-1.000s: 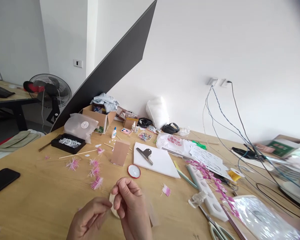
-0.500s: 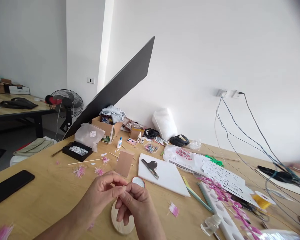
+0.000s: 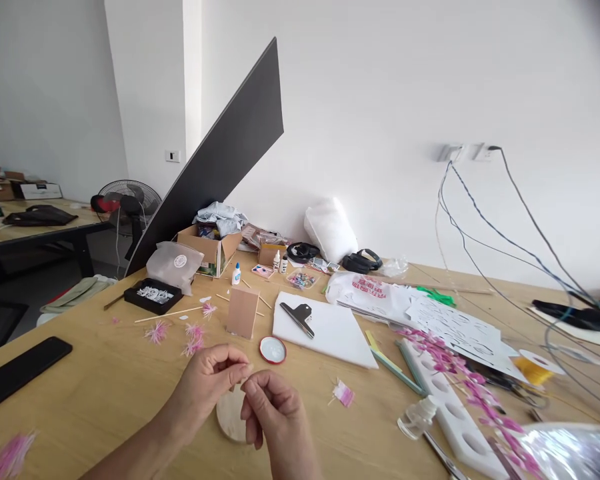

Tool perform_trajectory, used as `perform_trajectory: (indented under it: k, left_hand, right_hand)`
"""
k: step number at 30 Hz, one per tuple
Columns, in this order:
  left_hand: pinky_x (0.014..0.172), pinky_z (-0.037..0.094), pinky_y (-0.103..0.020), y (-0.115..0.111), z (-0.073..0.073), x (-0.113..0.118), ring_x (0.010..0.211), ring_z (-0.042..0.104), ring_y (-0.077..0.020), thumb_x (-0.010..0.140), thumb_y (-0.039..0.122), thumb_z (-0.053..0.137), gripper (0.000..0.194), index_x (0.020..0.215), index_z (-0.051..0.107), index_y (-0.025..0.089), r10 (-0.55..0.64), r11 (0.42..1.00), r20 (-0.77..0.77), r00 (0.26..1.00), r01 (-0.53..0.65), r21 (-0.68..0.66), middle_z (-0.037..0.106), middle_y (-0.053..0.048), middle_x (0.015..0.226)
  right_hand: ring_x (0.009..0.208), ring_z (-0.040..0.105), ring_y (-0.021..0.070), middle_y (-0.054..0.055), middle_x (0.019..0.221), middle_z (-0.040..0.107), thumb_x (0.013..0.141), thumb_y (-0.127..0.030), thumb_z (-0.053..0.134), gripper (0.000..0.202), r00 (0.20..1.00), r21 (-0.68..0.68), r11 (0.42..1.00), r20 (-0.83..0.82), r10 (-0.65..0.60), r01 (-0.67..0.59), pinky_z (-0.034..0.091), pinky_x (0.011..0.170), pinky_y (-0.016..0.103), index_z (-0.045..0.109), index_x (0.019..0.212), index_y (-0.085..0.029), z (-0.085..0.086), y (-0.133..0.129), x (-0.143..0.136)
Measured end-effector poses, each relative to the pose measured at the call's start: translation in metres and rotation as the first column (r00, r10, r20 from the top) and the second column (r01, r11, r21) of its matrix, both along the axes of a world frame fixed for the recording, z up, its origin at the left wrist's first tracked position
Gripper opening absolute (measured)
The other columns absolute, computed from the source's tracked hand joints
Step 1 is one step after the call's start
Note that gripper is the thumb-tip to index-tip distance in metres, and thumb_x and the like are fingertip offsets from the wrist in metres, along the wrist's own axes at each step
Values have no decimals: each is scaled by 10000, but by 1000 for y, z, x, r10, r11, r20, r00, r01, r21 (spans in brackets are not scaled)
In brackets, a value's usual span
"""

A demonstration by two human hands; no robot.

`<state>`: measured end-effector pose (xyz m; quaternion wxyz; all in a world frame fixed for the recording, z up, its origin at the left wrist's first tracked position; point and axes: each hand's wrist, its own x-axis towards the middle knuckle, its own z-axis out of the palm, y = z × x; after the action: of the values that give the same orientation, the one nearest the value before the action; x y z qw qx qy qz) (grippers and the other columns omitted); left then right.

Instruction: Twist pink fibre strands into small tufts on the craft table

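Observation:
Over the front of the table, my left hand (image 3: 207,380) is closed in a pinch, thumb against the fingers. Just to its right, my right hand (image 3: 271,407) pinches too, its fingertips almost touching the left ones. Whatever lies between the fingertips is too small to make out. Beneath both hands a round wooden disc (image 3: 229,417) lies partly hidden. A red-rimmed jar lid (image 3: 273,350) with something whitish in it sits just beyond them. Several pink-and-white fringed flowers (image 3: 156,331) lie to the left, and a pink-and-white fringed piece (image 3: 345,393) lies to the right.
A bulldog clip (image 3: 299,319) rests on a white foam sheet (image 3: 337,333). A small brown board (image 3: 243,312) stands behind the lid. A glass bottle (image 3: 417,417), a white tray with round hollows (image 3: 450,413) and scissors (image 3: 445,457) are at right; a black phone-like slab (image 3: 25,373) lies left.
The view has shifted slightly, so the lid shows more fully. My fingertips have drawn a little apart; both hands keep their pinch.

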<state>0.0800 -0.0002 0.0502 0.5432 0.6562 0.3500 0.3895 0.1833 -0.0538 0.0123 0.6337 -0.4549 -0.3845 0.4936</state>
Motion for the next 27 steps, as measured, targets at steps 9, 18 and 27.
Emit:
perform_trajectory:
  k: [9,18,27]
  left_hand:
    - [508,338,-222,-7,-2,11,521,409,-122,638,290,618,153,552,598,164,54,998,2,999,-54,-14,455,37,493]
    - [510,331,-225,-4,0,12,505,397,-108,639,310,635,185,551,585,155,116,993,91,989,-114,-34,451,41,488]
    - [527,346,-238,0,-5,10,520,408,-116,674,324,628,204,568,601,151,111,994,142,984,-107,-34,486,21,518]
  right_hand:
    - [286,318,20,-59,420,473,632,-560,632,421,998,-36,998,43,-49,51,191,316,163,524,583,-156,-21,-18,12]
    - [277,289,14,-56,407,468,631,-566,630,425,997,-39,998,54,-53,56,173,323,167,530,576,-157,-37,-21,21]
    - [280,293,21,-51,408,472,645,-552,632,410,996,-25,998,62,-64,66,166,326,171,547,579,-156,-44,-21,21]
